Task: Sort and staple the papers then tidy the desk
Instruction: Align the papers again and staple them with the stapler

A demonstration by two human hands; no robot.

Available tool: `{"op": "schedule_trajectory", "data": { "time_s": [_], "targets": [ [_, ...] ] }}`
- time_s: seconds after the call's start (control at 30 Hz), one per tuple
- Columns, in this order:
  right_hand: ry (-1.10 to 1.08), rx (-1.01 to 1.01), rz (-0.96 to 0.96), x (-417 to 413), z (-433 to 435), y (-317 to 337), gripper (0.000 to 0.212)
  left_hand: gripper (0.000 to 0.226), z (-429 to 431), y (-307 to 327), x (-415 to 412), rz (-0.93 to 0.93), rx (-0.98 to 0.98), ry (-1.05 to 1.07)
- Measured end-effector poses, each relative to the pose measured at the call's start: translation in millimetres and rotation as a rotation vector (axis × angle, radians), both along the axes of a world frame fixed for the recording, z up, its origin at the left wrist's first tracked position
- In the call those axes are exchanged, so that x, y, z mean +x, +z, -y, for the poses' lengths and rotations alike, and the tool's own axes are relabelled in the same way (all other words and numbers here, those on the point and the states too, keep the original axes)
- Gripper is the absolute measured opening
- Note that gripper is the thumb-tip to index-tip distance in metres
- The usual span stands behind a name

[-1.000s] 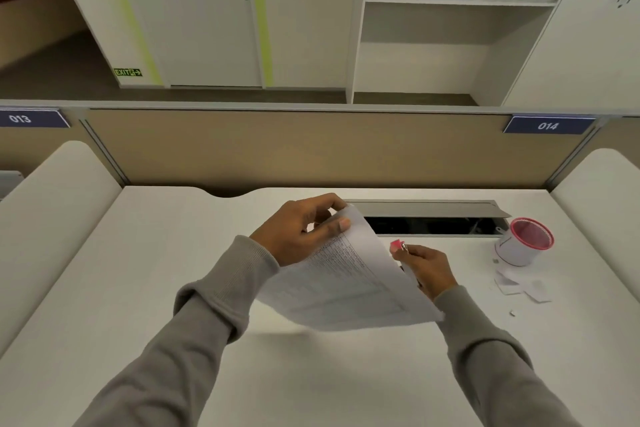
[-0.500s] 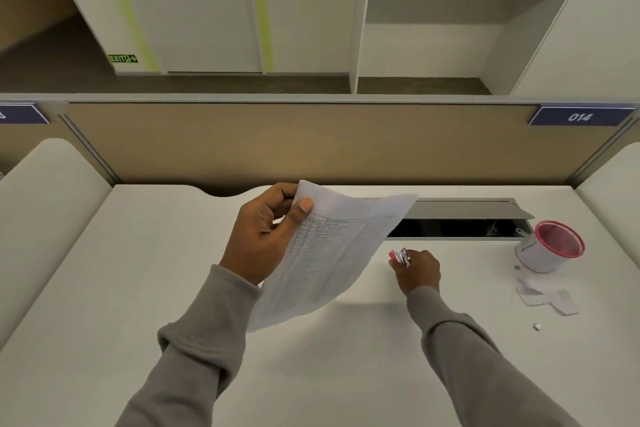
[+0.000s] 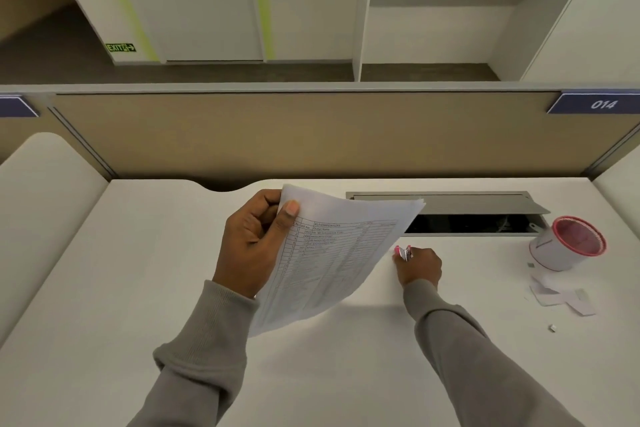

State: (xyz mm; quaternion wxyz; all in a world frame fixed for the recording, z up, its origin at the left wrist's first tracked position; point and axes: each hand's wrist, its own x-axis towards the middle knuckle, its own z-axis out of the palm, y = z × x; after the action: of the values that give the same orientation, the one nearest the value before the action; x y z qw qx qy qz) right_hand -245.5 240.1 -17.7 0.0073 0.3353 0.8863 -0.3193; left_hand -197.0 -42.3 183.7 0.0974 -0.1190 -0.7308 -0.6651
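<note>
My left hand (image 3: 251, 248) pinches the top corner of a stack of printed papers (image 3: 332, 253) and holds it lifted and tilted above the white desk (image 3: 138, 288). The sheets show a table of rows and columns. To the right of the papers, my right hand (image 3: 419, 265) grips a small pink stapler (image 3: 403, 251) low over the desk, apart from the sheets. Only the stapler's pink and metal tip shows beyond the fingers.
A white cup with a pink rim (image 3: 568, 244) lies tipped at the right, with several paper scraps (image 3: 562, 296) in front of it. An open cable slot (image 3: 467, 215) runs along the desk's back. A beige partition (image 3: 311, 135) closes the far edge.
My right hand has drawn the stapler away from the papers and lowered it toward the desk. My left hand has raised and turned the stack so its printed face shows.
</note>
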Motion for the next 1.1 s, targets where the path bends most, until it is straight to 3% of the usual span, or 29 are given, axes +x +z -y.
{"op": "schedule_trajectory", "data": {
  "time_s": [0.2, 0.3, 0.37, 0.43, 0.47, 0.53, 0.67, 0.83, 1.1],
  "targets": [
    [0.065, 0.020, 0.086, 3, -1, 6, 0.049, 0.012, -2, 3, 6, 0.013, 0.057, 0.009],
    [0.031, -0.104, -0.108, 12, 4, 29, 0.051, 0.012, -1, 8, 11, 0.003, 0.076, 0.020],
    [0.005, -0.529, -0.404, 23, 14, 60, 0.038, 0.016, 0, 12, 13, -0.011, 0.097, 0.030],
    [0.085, -1.054, -0.512, 36, 23, 97, 0.051, 0.019, 0, 16, 16, -0.020, 0.124, 0.038],
    [0.169, -1.233, -0.526, 42, 25, 111, 0.066, 0.020, 1, 19, 17, -0.023, 0.132, 0.047],
    [0.344, -1.372, -0.554, 57, 26, 132, 0.078, 0.021, 1, 24, 20, -0.032, 0.141, 0.078],
    [0.502, -1.238, -0.569, 79, 33, 159, 0.051, 0.020, 2, 34, 24, -0.065, 0.169, 0.170],
    [0.543, -1.056, -0.575, 97, 36, 173, 0.039, 0.020, 7, 36, 28, -0.035, 0.248, 0.224],
    [0.512, -0.909, -0.593, 121, 43, 181, 0.029, 0.021, 12, 46, 38, 0.045, 0.372, 0.003]
  ]
}}
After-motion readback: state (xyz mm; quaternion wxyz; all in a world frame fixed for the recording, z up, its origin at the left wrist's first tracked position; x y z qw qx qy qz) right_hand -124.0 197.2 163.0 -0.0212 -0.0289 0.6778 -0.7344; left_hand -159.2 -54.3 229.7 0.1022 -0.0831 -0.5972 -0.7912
